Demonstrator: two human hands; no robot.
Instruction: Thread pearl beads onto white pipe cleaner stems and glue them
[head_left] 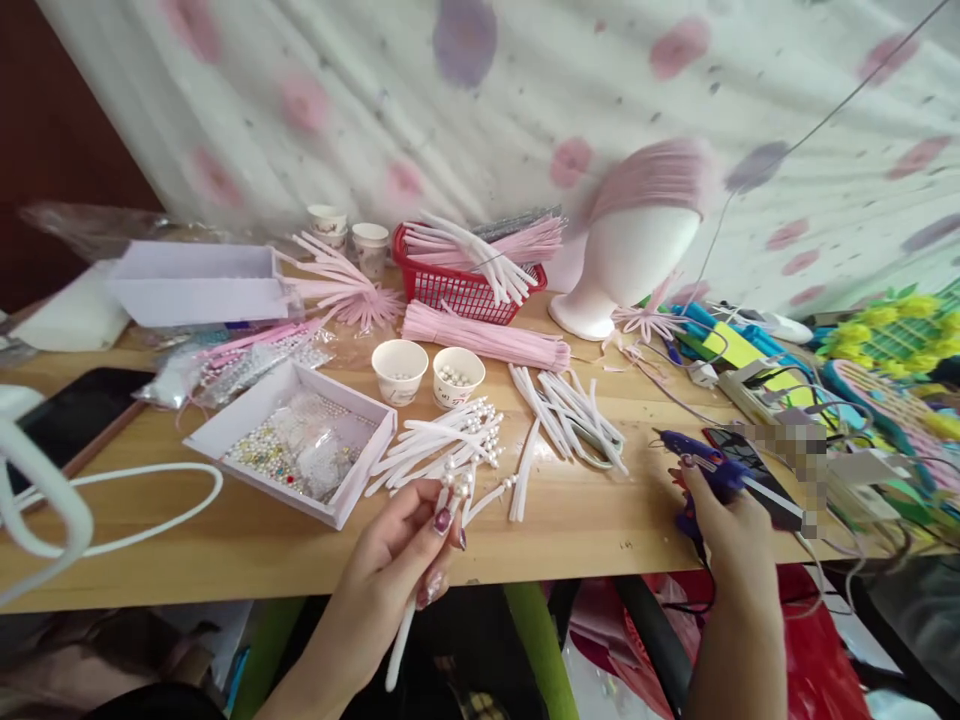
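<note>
My left hand [401,560] is closed around a small bundle of white pipe cleaners [450,505] tipped with pearls, held over the table's front edge. Just beyond it lies a pile of pearl-tipped white pipe cleaners [450,435]. My right hand [724,530] grips a blue glue gun [701,465] with its nozzle pointing left, near the front right of the wooden table [585,520]. Two paper cups [427,372] holding pearls stand behind the pile.
A shallow white box of beads [300,440] sits left of centre. Loose white pipe cleaners [570,410], a pink bundle [487,340], a red basket [465,280] and a white mannequin head with a pink cap [637,250] stand behind. Cables and colourful crafts [885,400] crowd the right; a phone [75,410] lies at the left.
</note>
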